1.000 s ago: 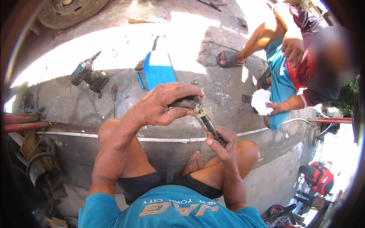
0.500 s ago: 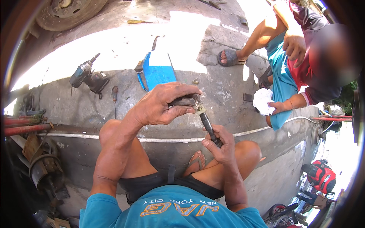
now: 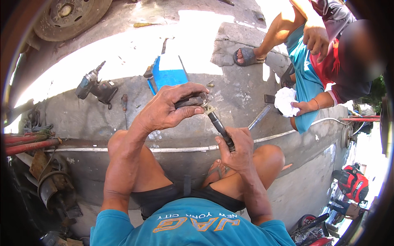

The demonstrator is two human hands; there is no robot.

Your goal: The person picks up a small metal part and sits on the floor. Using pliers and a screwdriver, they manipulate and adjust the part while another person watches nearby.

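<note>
left hand: here it is at ten o'clock of the view's centre, the left hand (image 3: 162, 110) pinching a dark metal piece (image 3: 192, 101), fingers over the top, thumb underneath.
right hand: across at four o'clock, the right hand (image 3: 239, 148) is curled around the lower end of a dark shaft (image 3: 219, 128), thumb along its side.
shaft: right between the two hands, slanting from eleven down to five, its upper end at a pale collar (image 3: 210, 110) close by the left thumb; whether the collar touches the metal piece, i cannot tell.
floor, eleven o'clock: a blue object (image 3: 172, 77), half in bright sun.
floor, ten o'clock: a cordless power tool (image 3: 97, 87) lies on its side, and a screwdriver (image 3: 124, 102) is just beside it, tip toward six.
floor, three o'clock: a slim pale tube (image 3: 259, 117), near the right hand.
neighbour, two to three o'clock: a co-worker (image 3: 308, 76) sits there, one hand on a crumpled white cloth (image 3: 285, 101).
edge, between ten and eleven: a dusty wheel (image 3: 74, 18).
</note>
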